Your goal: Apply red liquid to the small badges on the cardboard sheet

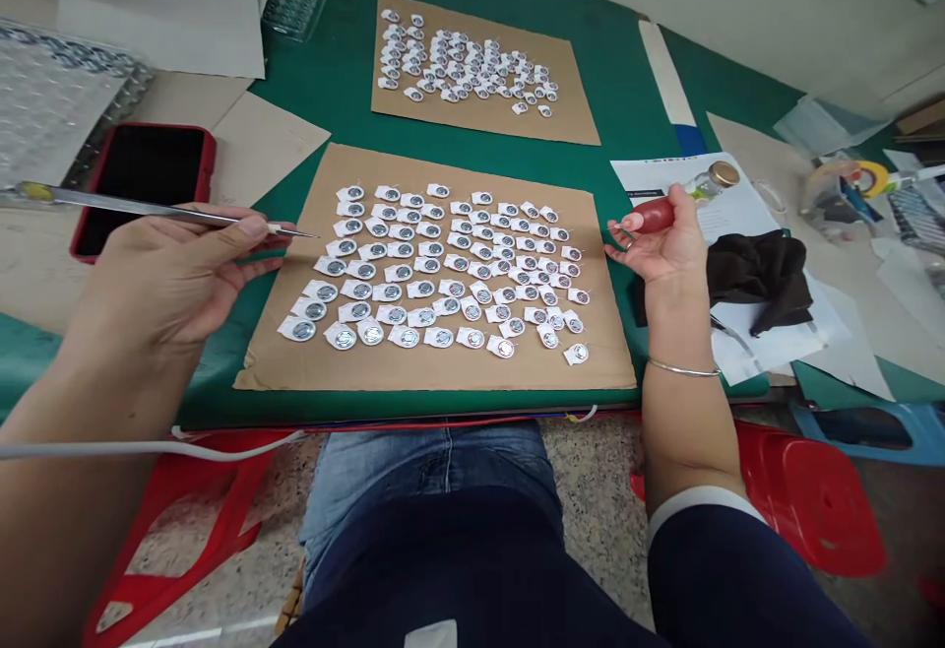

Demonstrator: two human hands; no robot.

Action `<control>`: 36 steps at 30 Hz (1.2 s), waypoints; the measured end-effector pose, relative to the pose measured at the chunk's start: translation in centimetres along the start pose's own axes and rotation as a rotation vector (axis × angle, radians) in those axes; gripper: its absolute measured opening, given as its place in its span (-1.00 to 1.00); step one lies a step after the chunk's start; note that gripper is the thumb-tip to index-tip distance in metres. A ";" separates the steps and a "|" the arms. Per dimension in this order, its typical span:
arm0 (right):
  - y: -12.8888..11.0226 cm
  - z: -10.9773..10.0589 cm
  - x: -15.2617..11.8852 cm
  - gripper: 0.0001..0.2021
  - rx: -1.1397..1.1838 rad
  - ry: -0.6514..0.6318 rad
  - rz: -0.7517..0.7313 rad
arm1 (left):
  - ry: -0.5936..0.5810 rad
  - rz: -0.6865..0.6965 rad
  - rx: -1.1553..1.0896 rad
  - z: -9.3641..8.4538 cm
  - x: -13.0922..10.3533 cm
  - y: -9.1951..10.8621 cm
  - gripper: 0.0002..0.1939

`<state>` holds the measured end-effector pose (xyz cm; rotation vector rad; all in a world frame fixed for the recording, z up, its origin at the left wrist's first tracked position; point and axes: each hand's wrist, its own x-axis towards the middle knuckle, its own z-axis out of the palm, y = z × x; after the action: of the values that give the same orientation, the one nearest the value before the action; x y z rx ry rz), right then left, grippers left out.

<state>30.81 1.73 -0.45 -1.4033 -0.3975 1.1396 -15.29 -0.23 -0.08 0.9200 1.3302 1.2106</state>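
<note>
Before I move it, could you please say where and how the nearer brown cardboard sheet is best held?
Probably by its bare left and right margins, from both sides together: this sheet lies flat, with silver-faced discs across its middle.

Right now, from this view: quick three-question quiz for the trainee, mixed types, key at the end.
1. What does the left hand hold?
2. True or false: the nearer cardboard sheet and the farther cardboard sheet both bear small white-tabbed discs.
3. Which forearm wears the bracelet? A) left B) right

Key:
1. A slim pointed metal tool; exact type hard to tell.
2. True.
3. B, the right forearm.
</note>
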 end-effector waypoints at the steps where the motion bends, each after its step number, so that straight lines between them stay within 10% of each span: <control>1: 0.0 0.0 0.2 -0.59 0.000 -0.002 0.015 | 0.009 0.004 -0.001 0.1 0.0 0.1 -0.77; 20: -1.7 0.4 3.4 -0.58 -0.008 0.172 0.020 | -0.025 0.067 0.036 3.1 0.5 -0.2 -0.88; 24: -3.2 1.7 1.0 -0.67 0.017 0.156 -0.138 | -0.126 0.247 0.242 4.4 -0.8 0.6 -0.89; 28: -3.8 5.6 -3.8 -0.69 0.050 -0.140 -0.403 | -0.324 0.420 0.521 8.0 -2.6 1.3 -0.90; 36: 1.1 11.2 -9.5 -0.73 0.075 -0.301 -0.551 | -0.507 0.504 0.631 11.4 -3.4 -0.6 -0.92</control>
<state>17.06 0.18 4.60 -0.9665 -0.8859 0.8921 -3.56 -1.91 0.98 1.9598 1.0946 0.8124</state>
